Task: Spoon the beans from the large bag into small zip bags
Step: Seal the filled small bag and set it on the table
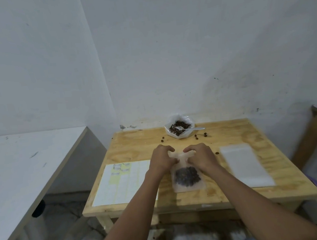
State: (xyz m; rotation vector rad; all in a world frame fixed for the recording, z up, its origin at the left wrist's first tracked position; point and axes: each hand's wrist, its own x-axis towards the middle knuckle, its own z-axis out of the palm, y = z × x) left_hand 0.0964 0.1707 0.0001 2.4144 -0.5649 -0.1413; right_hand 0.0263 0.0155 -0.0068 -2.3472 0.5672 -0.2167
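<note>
Beans (187, 175) fill the small zip bag (188, 186) lying mid-table near the front edge, and we pinch its top with our left hand (162, 160) and right hand (202, 157). At the back edge of the table (231, 132), the spoon (190, 129) rests in the open large bag (180, 126)

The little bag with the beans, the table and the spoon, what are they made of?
Small zip bag: thin, cloudy see-through plastic, it seems; the dark beans show through it and it crinkles under both hands.
Table: pale, bare wood, probably plywood, with swirly grain and a matte look.
Spoon: pale and a bit shiny; plastic or metal, too small to tell.
</note>
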